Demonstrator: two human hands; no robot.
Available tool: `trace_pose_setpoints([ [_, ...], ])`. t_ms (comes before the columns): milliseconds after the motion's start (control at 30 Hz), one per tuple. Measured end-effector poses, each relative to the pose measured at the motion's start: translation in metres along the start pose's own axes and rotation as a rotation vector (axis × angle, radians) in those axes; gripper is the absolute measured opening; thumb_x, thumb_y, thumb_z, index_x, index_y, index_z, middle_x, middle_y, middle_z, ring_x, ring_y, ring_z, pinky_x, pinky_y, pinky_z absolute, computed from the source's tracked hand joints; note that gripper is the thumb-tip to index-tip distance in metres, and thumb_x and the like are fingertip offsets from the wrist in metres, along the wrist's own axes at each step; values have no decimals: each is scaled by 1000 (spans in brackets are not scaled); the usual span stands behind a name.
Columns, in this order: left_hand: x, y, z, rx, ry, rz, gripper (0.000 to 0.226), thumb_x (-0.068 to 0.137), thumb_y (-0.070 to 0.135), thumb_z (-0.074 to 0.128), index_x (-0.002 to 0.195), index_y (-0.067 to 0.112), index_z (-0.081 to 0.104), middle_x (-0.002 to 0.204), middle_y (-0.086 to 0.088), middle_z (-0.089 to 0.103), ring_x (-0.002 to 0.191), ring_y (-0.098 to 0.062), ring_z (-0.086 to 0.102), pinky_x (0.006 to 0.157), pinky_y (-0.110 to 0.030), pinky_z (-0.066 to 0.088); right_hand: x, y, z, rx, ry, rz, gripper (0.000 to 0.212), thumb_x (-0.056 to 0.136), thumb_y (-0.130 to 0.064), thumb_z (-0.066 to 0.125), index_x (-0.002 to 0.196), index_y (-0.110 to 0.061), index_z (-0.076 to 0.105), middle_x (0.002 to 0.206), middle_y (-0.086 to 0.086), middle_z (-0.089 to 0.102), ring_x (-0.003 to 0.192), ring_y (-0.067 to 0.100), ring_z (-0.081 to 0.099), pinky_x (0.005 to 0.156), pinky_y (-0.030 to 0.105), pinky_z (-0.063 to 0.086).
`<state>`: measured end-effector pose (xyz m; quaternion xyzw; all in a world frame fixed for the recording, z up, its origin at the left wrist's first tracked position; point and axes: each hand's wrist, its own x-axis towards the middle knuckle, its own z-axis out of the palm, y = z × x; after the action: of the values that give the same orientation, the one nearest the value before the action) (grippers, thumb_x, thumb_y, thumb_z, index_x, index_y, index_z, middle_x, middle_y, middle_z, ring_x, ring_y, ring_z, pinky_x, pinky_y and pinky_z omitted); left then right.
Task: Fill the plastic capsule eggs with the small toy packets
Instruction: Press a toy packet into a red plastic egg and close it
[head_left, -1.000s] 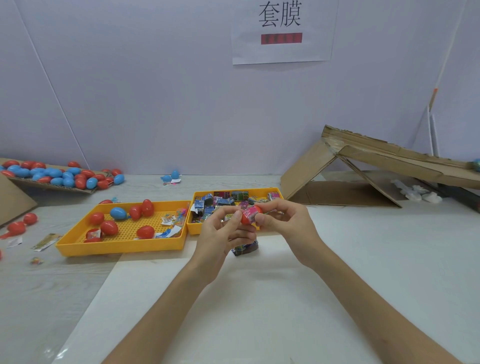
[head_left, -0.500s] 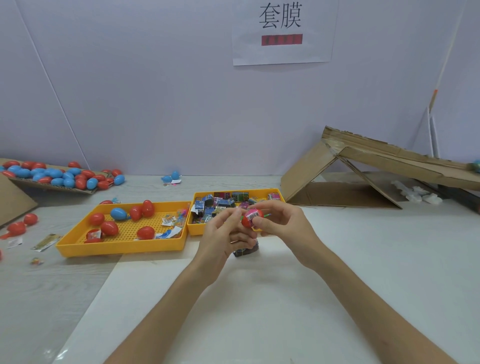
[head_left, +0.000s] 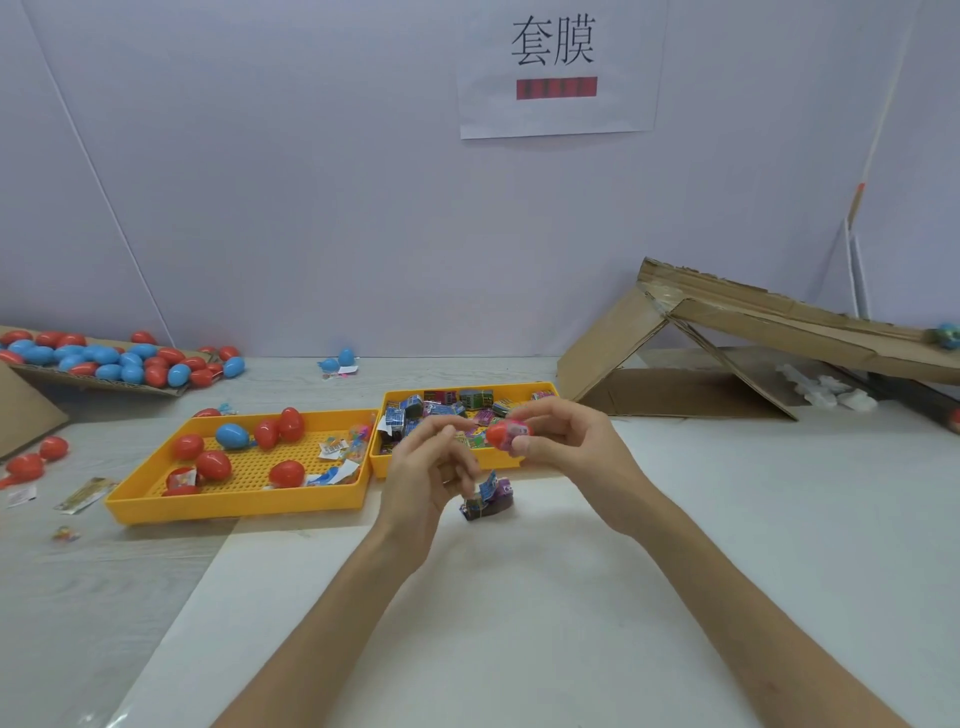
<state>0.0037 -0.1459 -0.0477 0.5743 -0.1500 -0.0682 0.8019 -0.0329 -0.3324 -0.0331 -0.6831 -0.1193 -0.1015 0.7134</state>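
The left hand (head_left: 431, 467) is no longer being pressed to the red capsule egg (head_left: 496, 435). It is now being held apart from it, lower and to the left, with the fingers loosely curled and nothing seen in them. The egg is being gripped by the right hand (head_left: 566, 441) alone, between thumb and fingertips, above the front edge of the right yellow tray (head_left: 378, 465). A pink toy packet (head_left: 518, 430) is being shown at the egg's mouth.

Both forearms are being stretched over the white sheet (head_left: 519, 623), whose left edge is running diagonally over the grey table (head_left: 78, 582) up to the trays. At the far right the cardboard ramp (head_left: 753, 322) is being kept well apart from the hands, with open sheet lying between. The left yellow tray (head_left: 234, 506) is being kept touching the right one, side to side. Red eggs (head_left: 213, 464) and one blue egg (head_left: 232, 435) are being held in it, and many packets (head_left: 441, 402) in the right one. A loose packet (head_left: 488, 501) is lying on the sheet just under the left fingers.
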Motion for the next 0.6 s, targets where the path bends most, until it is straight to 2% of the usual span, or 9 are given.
trace_pose_setpoints([
  [67, 3, 0, -3, 42, 119, 66, 18, 102, 8, 48, 95, 5, 64, 64, -9, 60, 56, -16, 53, 51, -24, 44, 3, 0, -4, 75, 69, 11, 21, 76, -12, 77, 96, -19, 73, 94, -1, 75, 91, 25, 73, 76, 30, 58],
  [133, 4, -6, -6, 278, 256, 160, 17, 100, 8, 54, 88, 10, 67, 68, -1, 65, 62, -10, 57, 57, -19, 43, 7, 0, -11, 160, 132, 65, 25, 79, -8, 79, 101, -15, 70, 94, 4, 73, 90, 27, 74, 74, 30, 59],
  [200, 2, -11, -6, 518, 304, 242, 14, 97, 14, 62, 86, 20, 69, 77, 10, 69, 72, -2, 59, 65, -14, 42, 12, -2, -17, 178, 162, 172, 30, 86, -8, 76, 113, -11, 64, 96, 9, 74, 89, 27, 75, 71, 28, 58],
  [267, 0, -15, -3, 639, 240, 254, 10, 94, 21, 68, 87, 28, 68, 86, 17, 69, 82, -1, 61, 71, -14, 45, 21, -2, -19, 167, 161, 297, 35, 88, -11, 74, 120, -8, 60, 93, 9, 75, 84, 24, 75, 68, 26, 58],
  [333, 0, -17, -1, 736, 149, 216, 8, 90, 26, 74, 89, 30, 67, 91, 16, 69, 88, -1, 61, 77, -21, 48, 35, -7, -19, 241, 179, 346, 37, 90, -8, 69, 124, -2, 56, 92, 13, 75, 79, 23, 75, 67, 27, 60],
  [400, -1, -20, 0, 838, 66, 178, 12, 86, 30, 77, 91, 33, 66, 95, 16, 68, 92, -1, 62, 80, -26, 51, 57, -23, -28, 383, 265, 268, 31, 96, -6, 60, 126, 2, 57, 95, 13, 73, 76, 19, 74, 66, 26, 60],
  [467, -2, -21, 1, 934, -22, 142, 15, 85, 35, 77, 94, 36, 64, 97, 17, 67, 92, -1, 60, 81, -27, 52, 82, -49, -50, 643, 417, 102, 19, 101, -8, 54, 117, -3, 63, 91, 8, 74, 74, 14, 74, 66, 26, 61],
  [533, -3, -23, 0, 1059, -99, 128, 18, 85, 39, 76, 100, 38, 65, 100, 18, 67, 95, -5, 58, 85, -31, 52, 99, -72, -75, 808, 599, -9, 19, 102, -17, 57, 118, -8, 57, 101, 12, 70, 84, 21, 74, 76, 29, 61],
  [600, -3, -24, -2, 1149, -130, 134, 21, 86, 40, 75, 105, 39, 65, 104, 19, 66, 101, -6, 54, 89, -32, 49, 99, -69, -86, 673, 672, 80, 38, 101, -20, 58, 134, -6, 47, 119, 21, 62, 103, 31, 69, 89, 37, 58],
])
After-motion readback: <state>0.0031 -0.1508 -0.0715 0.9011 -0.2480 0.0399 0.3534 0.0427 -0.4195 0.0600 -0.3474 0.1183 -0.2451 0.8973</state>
